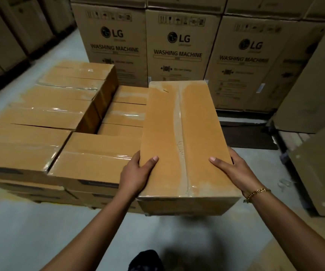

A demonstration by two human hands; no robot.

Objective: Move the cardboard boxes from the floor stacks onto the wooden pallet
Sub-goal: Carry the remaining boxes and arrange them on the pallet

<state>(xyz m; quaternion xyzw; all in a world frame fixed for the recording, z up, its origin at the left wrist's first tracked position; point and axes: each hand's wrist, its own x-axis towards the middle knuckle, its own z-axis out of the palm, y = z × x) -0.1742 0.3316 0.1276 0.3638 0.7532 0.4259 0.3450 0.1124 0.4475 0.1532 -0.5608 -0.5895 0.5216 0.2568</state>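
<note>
I hold a long cardboard box (179,133), taped along its top seam, by its near end. My left grip (136,173) clasps its left edge, thumb on top and fingers curled down the side. My right grip (234,171) clasps the right edge the same way, a gold bracelet (256,194) on that wrist. The box points away from me, its top higher than the stacked boxes (40,133) just to its left; I cannot tell whether it rests on anything. Behind stand tall washing machine cartons (177,51). Pale concrete floor (40,231) lies below my arms.
</note>
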